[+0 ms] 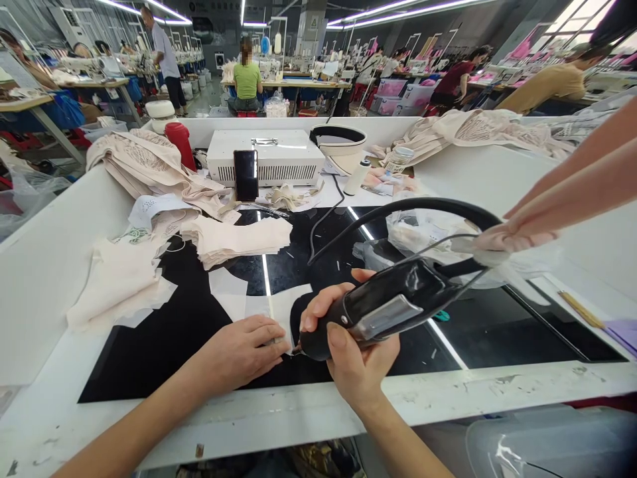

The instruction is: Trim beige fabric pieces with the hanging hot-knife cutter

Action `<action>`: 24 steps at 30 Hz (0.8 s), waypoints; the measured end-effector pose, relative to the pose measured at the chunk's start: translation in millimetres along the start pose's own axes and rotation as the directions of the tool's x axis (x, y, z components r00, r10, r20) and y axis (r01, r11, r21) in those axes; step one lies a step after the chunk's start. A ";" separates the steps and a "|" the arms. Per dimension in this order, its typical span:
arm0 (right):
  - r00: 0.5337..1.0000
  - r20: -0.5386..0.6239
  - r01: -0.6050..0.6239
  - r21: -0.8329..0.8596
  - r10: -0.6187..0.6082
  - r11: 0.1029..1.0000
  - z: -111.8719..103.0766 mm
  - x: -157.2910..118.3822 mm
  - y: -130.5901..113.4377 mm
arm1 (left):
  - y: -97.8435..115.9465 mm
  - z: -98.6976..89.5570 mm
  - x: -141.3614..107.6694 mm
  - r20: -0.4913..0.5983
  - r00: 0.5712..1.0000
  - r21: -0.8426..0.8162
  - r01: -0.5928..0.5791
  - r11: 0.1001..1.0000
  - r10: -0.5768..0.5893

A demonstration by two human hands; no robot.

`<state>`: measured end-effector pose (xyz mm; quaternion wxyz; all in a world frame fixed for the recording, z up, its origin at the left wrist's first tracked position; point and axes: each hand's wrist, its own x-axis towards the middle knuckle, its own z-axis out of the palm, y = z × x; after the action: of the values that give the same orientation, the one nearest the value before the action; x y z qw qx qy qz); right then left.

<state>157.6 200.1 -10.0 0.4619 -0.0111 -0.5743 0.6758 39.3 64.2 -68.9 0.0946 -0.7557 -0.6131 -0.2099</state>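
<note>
My right hand [355,362] is wrapped around a black corded hand tool [371,312], which has a clear or silvery panel along its side. The tool's narrow tip points down-left and meets the edge of a pale fabric piece [286,302] on the black glossy board [169,358]. Stretched over that piece, the fingers of my left hand [249,348] lie close beside the tip and press it flat. Behind the tool, its thick cable [428,202] loops up, bound to what looks like a stretched beige cloth strip [572,186] coming from the upper right.
Stacked cream fabric pieces [236,238] and a rumpled pile [112,285] lie on the left. At the back stand a vented white box [269,149], a phone [246,176] and a cream bin [343,149]. A clear plastic bag [423,229] sits behind the tool. Several people work farther away.
</note>
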 end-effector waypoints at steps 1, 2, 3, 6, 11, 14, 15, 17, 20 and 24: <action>1.000 -0.004 -0.003 0.000 0.003 1.000 0.2 -0.1 -0.3 | 0.2 -0.8 0.6 -0.006 1.000 0.008 -0.001 1.000 0.002; 1.000 -0.007 -0.005 -0.001 0.005 1.000 0.4 -0.1 -0.6 | 0.3 -1.3 0.8 -0.012 1.000 0.014 -0.003 1.000 0.003; 1.000 -0.011 -0.005 -0.002 0.005 1.000 0.6 0.1 -0.6 | 0.3 -1.4 0.8 -0.017 1.000 0.018 -0.004 1.000 0.005; 1.000 -0.013 0.002 0.006 -0.002 1.000 0.8 1.6 0.1 | -0.5 -0.5 -0.6 -0.026 1.000 0.023 -0.004 1.000 0.005; 0.999 -0.030 0.011 -0.007 -0.011 1.000 0.1 3.2 2.7 | -1.5 1.0 -1.2 -0.028 0.999 0.040 -0.025 0.999 0.026; 1.000 -0.024 0.008 -0.006 -0.008 1.000 0.4 2.3 3.4 | -0.6 0.4 0.4 -0.039 0.999 0.039 -0.027 0.999 0.029; 1.000 -0.023 0.008 -0.005 -0.008 1.000 0.7 1.9 3.6 | -0.2 0.1 0.9 -0.041 0.999 0.037 -0.027 0.999 0.029; 1.000 -0.022 0.010 -0.008 -0.010 1.000 1.3 1.1 3.9 | 0.2 -0.3 1.2 -0.039 0.999 0.036 -0.027 0.999 0.028; 1.000 -0.015 0.019 -0.013 -0.019 1.000 1.4 0.5 4.0 | 0.2 -0.3 0.9 -0.028 0.999 0.039 -0.025 0.999 0.026; 1.000 -0.011 0.024 -0.001 -0.024 1.000 0.3 0.1 4.1 | -0.1 1.3 -0.2 -0.039 0.999 0.055 -0.034 0.998 0.036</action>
<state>154.9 200.3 -13.1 0.4730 -0.0081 -0.5721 0.6700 39.4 64.6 -70.1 0.1308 -0.7593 -0.6031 -0.2064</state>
